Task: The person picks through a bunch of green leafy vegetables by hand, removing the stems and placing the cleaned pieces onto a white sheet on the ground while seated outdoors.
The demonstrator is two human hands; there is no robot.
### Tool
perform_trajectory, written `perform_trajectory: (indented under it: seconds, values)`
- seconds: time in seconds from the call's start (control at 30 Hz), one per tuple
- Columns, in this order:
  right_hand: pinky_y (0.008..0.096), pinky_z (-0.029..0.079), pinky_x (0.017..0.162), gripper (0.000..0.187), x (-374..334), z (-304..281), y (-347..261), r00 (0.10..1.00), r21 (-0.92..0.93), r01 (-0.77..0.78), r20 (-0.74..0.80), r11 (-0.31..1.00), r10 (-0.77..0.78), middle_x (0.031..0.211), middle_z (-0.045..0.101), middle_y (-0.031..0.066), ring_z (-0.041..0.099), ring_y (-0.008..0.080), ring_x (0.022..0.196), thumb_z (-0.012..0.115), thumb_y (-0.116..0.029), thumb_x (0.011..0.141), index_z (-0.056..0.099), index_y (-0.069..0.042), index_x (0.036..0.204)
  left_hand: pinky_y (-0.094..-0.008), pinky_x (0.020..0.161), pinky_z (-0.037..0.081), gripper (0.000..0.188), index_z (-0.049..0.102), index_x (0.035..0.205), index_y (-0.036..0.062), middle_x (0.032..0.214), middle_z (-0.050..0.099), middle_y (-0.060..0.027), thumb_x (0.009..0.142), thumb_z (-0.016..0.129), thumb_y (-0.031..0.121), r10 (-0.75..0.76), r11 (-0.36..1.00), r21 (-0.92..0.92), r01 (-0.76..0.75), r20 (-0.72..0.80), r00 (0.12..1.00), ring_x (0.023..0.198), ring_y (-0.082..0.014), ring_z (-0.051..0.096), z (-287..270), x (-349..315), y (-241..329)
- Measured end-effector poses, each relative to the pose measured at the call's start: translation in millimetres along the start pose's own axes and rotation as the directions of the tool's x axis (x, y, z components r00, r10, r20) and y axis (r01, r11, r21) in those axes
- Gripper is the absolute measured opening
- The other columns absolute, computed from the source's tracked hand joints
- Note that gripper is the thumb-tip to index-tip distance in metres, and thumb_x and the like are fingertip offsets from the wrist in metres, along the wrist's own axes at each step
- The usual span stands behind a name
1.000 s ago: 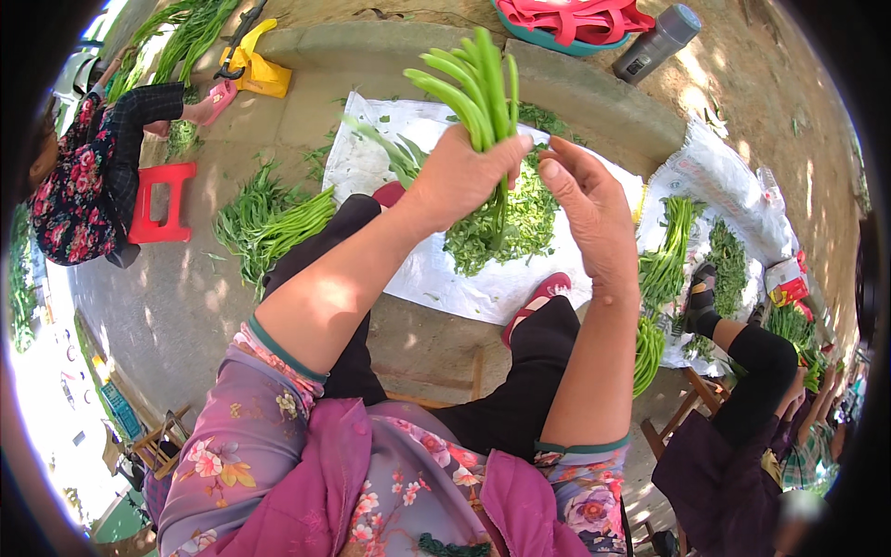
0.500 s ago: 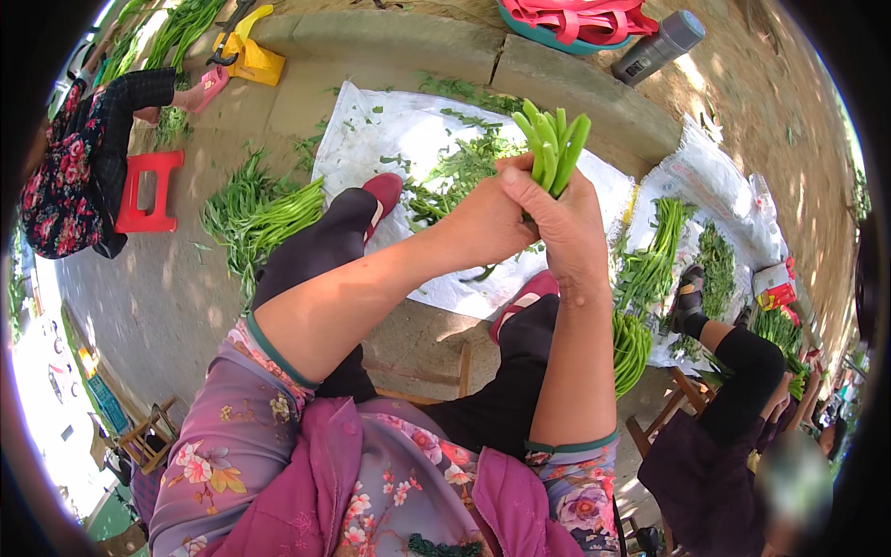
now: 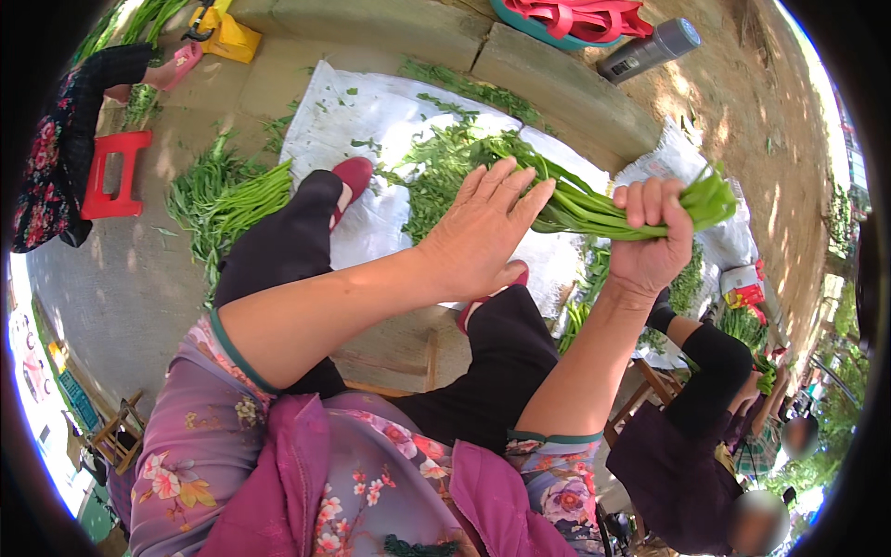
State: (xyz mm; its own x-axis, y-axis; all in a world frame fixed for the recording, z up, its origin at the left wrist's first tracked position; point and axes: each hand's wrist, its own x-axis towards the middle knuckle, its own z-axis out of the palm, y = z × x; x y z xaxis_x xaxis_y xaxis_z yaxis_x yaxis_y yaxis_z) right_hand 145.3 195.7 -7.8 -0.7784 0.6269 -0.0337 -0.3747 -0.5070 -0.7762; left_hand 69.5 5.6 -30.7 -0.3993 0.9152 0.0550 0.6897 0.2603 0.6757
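tipped toward level, the bundle of long, leafy green stems is clenched in the right hand over the white woven sheet's right edge — seemingly freeing the left hand, fingers splayed.

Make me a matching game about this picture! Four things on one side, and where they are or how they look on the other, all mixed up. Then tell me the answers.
Things:
1. right hand
2. stool
3. bottle
4. left hand

Places, colours and states:
A. grey, next to the teal basin
B. open, not gripping
C. closed around the green stems
D. red, near the picture's left side

Right pairs:
1-C
2-D
3-A
4-B
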Motion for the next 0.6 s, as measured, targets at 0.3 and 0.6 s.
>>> perform_trajectory:
  seconds: [0.3,0.6]
  values:
    - [0.0292,0.037,0.059,0.014,-8,-33,-40,0.959,0.238,-0.026,0.281,0.971,-0.043,0.059,0.041,-0.002,0.042,0.01,0.048,0.054,-0.014,0.083,0.041,-0.009,0.08,-0.0395,0.096,0.037,0.062,0.044,0.124,0.001,0.11,0.049,-0.0162,0.068,0.071,0.009,0.213,0.935,-0.28,-0.216,-0.039,0.976,0.109,-0.0336,0.046,12,-9,12]
    - [0.0278,0.039,0.057,0.016,-13,-40,-48,0.916,0.333,-0.048,0.39,0.942,-0.091,0.059,0.045,-0.0024,0.048,0.0094,0.048,0.058,-0.013,0.081,0.043,-0.008,0.083,-0.0325,0.058,0.045,0.019,0.06,0.091,0.0068,0.067,0.055,-0.0053,0.074,0.069,0.009,0.18,0.888,-0.416,-0.194,-0.072,0.981,0.063,-0.0221,0.054,6,-10,15]
